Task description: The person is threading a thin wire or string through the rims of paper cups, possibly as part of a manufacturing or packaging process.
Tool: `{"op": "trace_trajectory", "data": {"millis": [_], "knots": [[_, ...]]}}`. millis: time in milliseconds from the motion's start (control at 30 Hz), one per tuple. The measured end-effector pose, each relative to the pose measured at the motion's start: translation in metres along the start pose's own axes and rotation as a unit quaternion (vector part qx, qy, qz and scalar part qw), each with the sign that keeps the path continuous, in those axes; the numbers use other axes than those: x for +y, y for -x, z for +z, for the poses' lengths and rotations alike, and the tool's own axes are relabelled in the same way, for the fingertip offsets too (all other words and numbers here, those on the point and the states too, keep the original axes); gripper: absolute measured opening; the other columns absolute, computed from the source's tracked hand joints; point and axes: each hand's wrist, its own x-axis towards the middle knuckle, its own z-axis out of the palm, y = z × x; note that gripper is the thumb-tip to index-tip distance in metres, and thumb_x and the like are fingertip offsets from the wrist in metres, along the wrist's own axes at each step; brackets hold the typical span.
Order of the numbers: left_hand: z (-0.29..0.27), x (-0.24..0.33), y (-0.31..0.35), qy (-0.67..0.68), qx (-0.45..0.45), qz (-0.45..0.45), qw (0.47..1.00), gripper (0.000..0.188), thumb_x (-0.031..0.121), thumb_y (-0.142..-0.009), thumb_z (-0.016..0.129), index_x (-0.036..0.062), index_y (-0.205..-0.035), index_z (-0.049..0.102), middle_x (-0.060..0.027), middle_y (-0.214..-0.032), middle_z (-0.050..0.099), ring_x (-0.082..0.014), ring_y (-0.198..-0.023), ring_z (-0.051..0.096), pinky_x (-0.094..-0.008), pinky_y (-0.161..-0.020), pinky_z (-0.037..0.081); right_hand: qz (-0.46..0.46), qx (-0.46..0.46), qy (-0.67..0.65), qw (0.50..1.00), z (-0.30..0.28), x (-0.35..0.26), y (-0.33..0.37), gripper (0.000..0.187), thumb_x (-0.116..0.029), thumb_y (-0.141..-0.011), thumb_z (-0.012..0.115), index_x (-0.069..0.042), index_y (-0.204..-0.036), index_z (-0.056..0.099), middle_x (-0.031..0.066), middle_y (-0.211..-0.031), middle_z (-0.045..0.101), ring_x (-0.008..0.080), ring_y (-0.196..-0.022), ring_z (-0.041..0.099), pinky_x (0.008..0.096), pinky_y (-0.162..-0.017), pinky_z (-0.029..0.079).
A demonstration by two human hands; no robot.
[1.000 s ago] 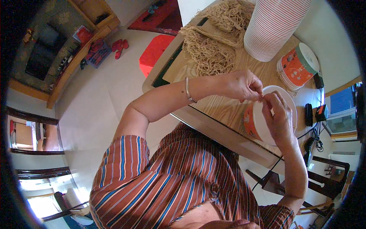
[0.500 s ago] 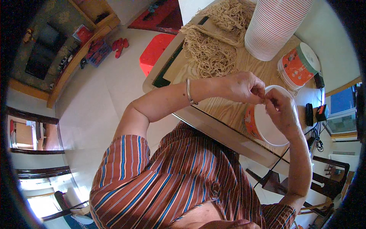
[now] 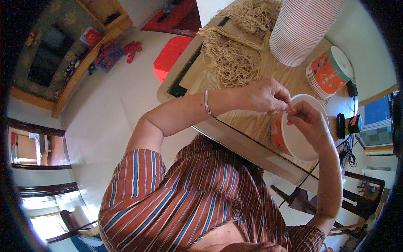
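Observation:
Over the near side of a white-and-orange paper bucket (image 3: 303, 145), my left hand (image 3: 270, 95) and my right hand (image 3: 308, 119) meet fingertip to fingertip. Each has its thumb and fingers pinched together. Whatever lies in the pinch is too small to make out. The bucket stands open end up on the wooden table (image 3: 247, 122), its white inside partly covered by my right hand. Beyond my left hand, loose tan cord (image 3: 237, 63) lies in tangled heaps.
A tall stack of nested white buckets (image 3: 304, 31) rises at the back. An orange bucket stack (image 3: 329, 73) lies tilted on the right, close to black adapters (image 3: 348, 125) and cables. A red stool (image 3: 171, 59) is left of the table.
My fingers have shifted slightly at the pinch, and my right hand has turned a little, with its fingers now more level. The bucket and cord have stayed put.

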Motion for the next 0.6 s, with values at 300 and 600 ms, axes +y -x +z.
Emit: {"op": "trace_trajectory", "data": {"millis": [300, 600], "knots": [[0.001, 0.001, 0.000, -0.037, 0.006, 0.027, 0.999, 0.016, 0.019, -0.090, 0.065, 0.0038, -0.092, 0.067, 0.0035, -0.069, 0.062, -0.0033, -0.057, 0.053, -0.0225, -0.050, 0.043, -0.100, 0.096, 0.107, 0.985, 0.020, -0.003, 0.003, 0.012, -0.012, -0.092, 0.061, -0.001, -0.097, 0.058, 0.0090, -0.079, 0.064, 0.0150, -0.070, 0.064, 0.0300, -0.067, 0.054], [-0.002, 0.004, -0.001, -0.075, -0.010, 0.032, 0.997, 0.018, 0.023, -0.090, 0.065, 0.0049, -0.093, 0.068, 0.0022, -0.070, 0.063, -0.0036, -0.059, 0.053, -0.0231, -0.053, 0.044, -0.097, 0.092, 0.166, 0.977, 0.010, -0.002, 0.003, 0.016, -0.017, -0.095, 0.057, -0.002, -0.091, 0.062, 0.0055, -0.066, 0.057, 0.0110, -0.058, 0.056, 0.0277, -0.053, 0.047]]}}
